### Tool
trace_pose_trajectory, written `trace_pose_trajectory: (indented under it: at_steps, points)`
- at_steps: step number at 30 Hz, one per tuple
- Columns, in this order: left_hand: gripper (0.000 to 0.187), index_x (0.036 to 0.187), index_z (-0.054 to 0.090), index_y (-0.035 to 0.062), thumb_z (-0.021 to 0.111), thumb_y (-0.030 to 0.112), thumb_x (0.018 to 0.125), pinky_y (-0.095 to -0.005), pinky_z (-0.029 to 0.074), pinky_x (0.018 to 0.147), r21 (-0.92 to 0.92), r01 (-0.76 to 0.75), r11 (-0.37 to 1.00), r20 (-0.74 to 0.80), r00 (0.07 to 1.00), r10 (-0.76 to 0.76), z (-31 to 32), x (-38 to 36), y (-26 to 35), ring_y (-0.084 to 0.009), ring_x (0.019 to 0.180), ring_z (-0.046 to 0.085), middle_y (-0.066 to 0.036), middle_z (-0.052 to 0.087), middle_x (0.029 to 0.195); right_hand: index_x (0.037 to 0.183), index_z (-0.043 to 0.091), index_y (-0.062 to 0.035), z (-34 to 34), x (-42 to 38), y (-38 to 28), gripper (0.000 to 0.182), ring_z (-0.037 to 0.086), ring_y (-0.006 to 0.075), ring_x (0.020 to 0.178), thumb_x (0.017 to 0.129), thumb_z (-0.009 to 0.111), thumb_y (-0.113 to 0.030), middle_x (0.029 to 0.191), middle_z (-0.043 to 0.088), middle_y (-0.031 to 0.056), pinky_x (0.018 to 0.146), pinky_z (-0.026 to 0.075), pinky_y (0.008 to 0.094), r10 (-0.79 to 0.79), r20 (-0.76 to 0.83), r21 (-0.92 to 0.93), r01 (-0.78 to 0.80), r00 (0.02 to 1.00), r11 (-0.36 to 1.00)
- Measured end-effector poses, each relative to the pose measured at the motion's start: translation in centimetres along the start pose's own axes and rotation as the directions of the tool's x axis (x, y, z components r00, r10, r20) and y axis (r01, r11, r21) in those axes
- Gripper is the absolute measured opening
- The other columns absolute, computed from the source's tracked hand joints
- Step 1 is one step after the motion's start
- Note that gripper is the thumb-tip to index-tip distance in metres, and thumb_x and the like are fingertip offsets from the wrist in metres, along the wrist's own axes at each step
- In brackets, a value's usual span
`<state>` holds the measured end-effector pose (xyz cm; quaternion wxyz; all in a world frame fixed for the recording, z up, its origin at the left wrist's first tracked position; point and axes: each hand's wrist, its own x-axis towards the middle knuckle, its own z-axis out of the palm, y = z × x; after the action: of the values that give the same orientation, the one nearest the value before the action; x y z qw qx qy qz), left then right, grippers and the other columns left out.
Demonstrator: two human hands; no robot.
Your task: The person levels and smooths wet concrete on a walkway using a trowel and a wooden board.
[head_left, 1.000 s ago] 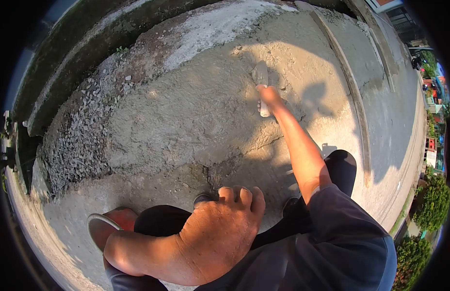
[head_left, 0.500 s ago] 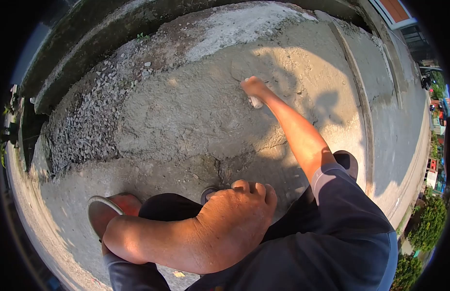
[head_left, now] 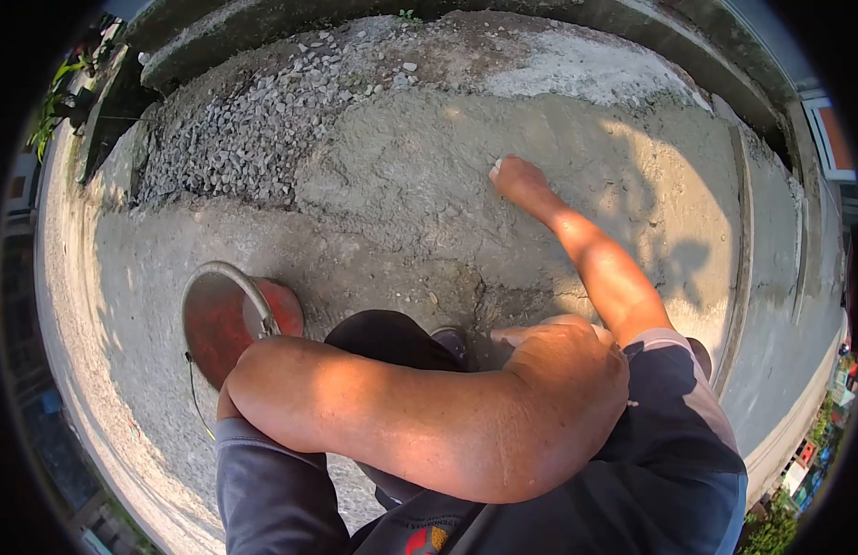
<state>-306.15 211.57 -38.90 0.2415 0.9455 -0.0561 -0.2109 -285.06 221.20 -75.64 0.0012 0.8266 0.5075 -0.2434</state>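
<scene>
Head view: our right hand (head_left: pixel 517 176) is clamped on a trowel handle (head_left: pixel 496 167), only its pale tip visible, so we cannot tell its axis. It rests on grey wet cement (head_left: pixel 401 185). Our left hand (head_left: pixel 563 370) lies closed on our knee.

We wear a dark grey-blue short-sleeved shirt (head_left: pixel 688 462), its sleeves ending above the elbows, so our forearms are bare down to the left hand (head_left: pixel 563 370) and the right hand (head_left: pixel 517 176). A small red and yellow print (head_left: pixel 427 539) marks the shirt front. Our trousers (head_left: pixel 383 338) are black, and neither wrist carries a watch or glove.
</scene>
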Motion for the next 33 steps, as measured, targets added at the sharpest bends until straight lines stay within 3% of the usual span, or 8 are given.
trace_pose_trajectory:
  at_steps: [4, 6, 11, 15, 18, 24, 30, 33]
  points:
    - [0.033, 0.112, 0.067, -0.0058, 0.067, 0.015, 0.086, -0.0434, 0.062, 0.072, -0.081, 0.064, 0.995, 0.019, 0.998, -0.063, -0.2, -0.1, -0.4, -0.0310, 0.101, 0.070, -0.019, 0.070, 0.106, 0.113, 0.074, -0.0012, -5.5, 6.6, -0.3, 0.041, 0.068, 0.0389, 0.116, 0.097, 0.056, -0.034, 0.120, 0.071, 0.0246, 0.099, 0.054, 0.0483, 0.121, 0.215, 0.008, -0.126, 0.969, 0.992]
    - [0.033, 0.112, 0.069, -0.0038, 0.068, 0.017, 0.086, -0.0470, 0.062, 0.078, -0.103, 0.152, 0.983, -0.138, 0.977, -0.165, -0.6, -1.7, -0.3, -0.0318, 0.103, 0.069, -0.018, 0.070, 0.109, 0.114, 0.073, -0.0005, -3.0, 11.7, 1.9, 0.045, 0.072, 0.0408, 0.105, 0.097, 0.057, -0.039, 0.106, 0.075, 0.0238, 0.095, 0.055, 0.0484, -0.064, -0.053, -0.193, 0.053, 0.997, 0.980]
    - [0.039, 0.122, 0.068, 0.0033, 0.069, 0.024, 0.090, -0.0492, 0.058, 0.088, -0.154, 0.193, 0.969, 0.028, 0.981, -0.191, -0.3, -1.1, -1.3, -0.0299, 0.110, 0.067, -0.011, 0.070, 0.117, 0.097, 0.067, 0.0015, -9.5, 1.3, -6.6, 0.039, 0.071, 0.0305, 0.068, 0.097, 0.063, -0.038, 0.079, 0.069, 0.0165, 0.061, 0.057, 0.0469, 0.030, -0.094, 0.371, 0.007, 0.995, 0.928]
    - [0.039, 0.125, 0.067, 0.0031, 0.069, 0.022, 0.091, -0.0481, 0.058, 0.085, -0.141, 0.193, 0.971, -0.039, 0.979, -0.200, 0.3, -1.4, -2.0, -0.0306, 0.106, 0.068, -0.011, 0.070, 0.114, 0.096, 0.059, -0.0049, -7.7, -0.9, -9.1, 0.036, 0.060, 0.0179, 0.054, 0.097, 0.066, -0.040, 0.067, 0.054, 0.0041, 0.044, 0.050, 0.0393, 0.069, -0.085, 0.835, 0.033, 0.994, 0.550]
    - [0.039, 0.126, 0.066, 0.0029, 0.068, 0.020, 0.092, -0.0473, 0.058, 0.083, -0.134, 0.207, 0.969, -0.083, 0.972, -0.219, 0.7, -1.3, -2.3, -0.0312, 0.102, 0.068, -0.012, 0.070, 0.111, 0.100, 0.057, -0.0057, -0.9, 2.5, -7.4, 0.037, 0.054, 0.0175, 0.050, 0.097, 0.066, -0.042, 0.066, 0.053, 0.0033, 0.043, 0.048, 0.0369, 0.189, 0.265, 0.914, -0.309, 0.946, 0.264]
    - [0.039, 0.129, 0.063, 0.0027, 0.068, 0.017, 0.093, -0.0456, 0.058, 0.078, -0.106, 0.255, 0.961, -0.289, 0.917, -0.275, 1.5, -1.6, -3.8, -0.0323, 0.096, 0.069, -0.012, 0.070, 0.106, 0.095, 0.058, -0.0036, -0.4, -4.2, -9.6, 0.036, 0.058, 0.0189, 0.052, 0.098, 0.065, -0.038, 0.068, 0.057, 0.0068, 0.045, 0.049, 0.0373, 0.103, 0.224, 0.919, -0.245, 0.969, 0.310]
    - [0.039, 0.133, 0.063, 0.0020, 0.066, 0.013, 0.097, -0.0397, 0.058, 0.078, -0.258, 0.392, 0.883, -0.846, 0.350, -0.402, 3.2, -11.0, -5.5, -0.0332, 0.097, 0.070, -0.016, 0.071, 0.112, 0.099, 0.063, 0.0007, -2.5, -6.4, -6.6, 0.039, 0.067, 0.0207, 0.057, 0.095, 0.070, -0.038, 0.072, 0.066, 0.0120, 0.051, 0.054, 0.0377, 0.046, 0.273, 0.727, -0.238, 0.961, 0.644]
    - [0.035, 0.133, 0.065, -0.0003, 0.063, 0.020, 0.105, -0.0285, 0.057, 0.071, -0.791, 0.298, 0.535, -0.571, -0.045, -0.819, 9.8, -16.2, -3.1, -0.0164, 0.083, 0.072, -0.011, 0.074, 0.100, 0.103, 0.065, 0.0011, -4.3, -5.8, -2.9, 0.041, 0.069, 0.0236, 0.058, 0.093, 0.071, -0.038, 0.074, 0.069, 0.0137, 0.053, 0.055, 0.0402, -0.005, 0.161, 0.658, -0.103, 0.987, 0.746]
